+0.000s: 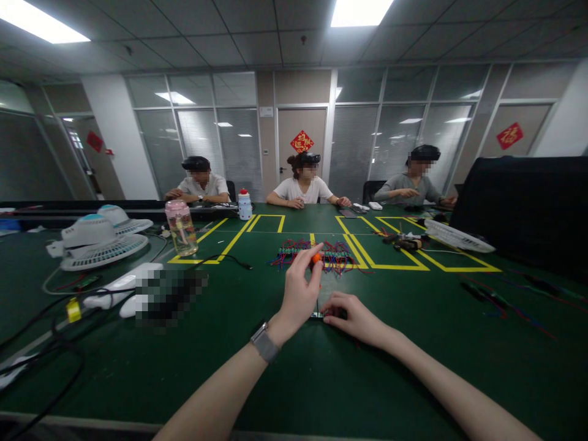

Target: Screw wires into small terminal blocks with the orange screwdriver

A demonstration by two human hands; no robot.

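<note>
My left hand (303,278), with a watch on its wrist, is closed around a screwdriver with an orange handle (316,258). The screwdriver stands about upright, its thin shaft pointing down at a small circuit board (316,315) on the table. My right hand (346,312) rests low on the table with curled fingers, pinching the right end of that board. Much of the board is hidden by my hands. Just beyond them lies a row of several small green circuit boards with red and blue wires (342,257).
Yellow tape (399,267) marks the green table (257,380). On the left are white fans (103,242), a pink-lided bottle (181,229), a power strip (122,285) and black cables. Wired boards (487,294) and a black monitor (528,214) are right. Three people sit opposite.
</note>
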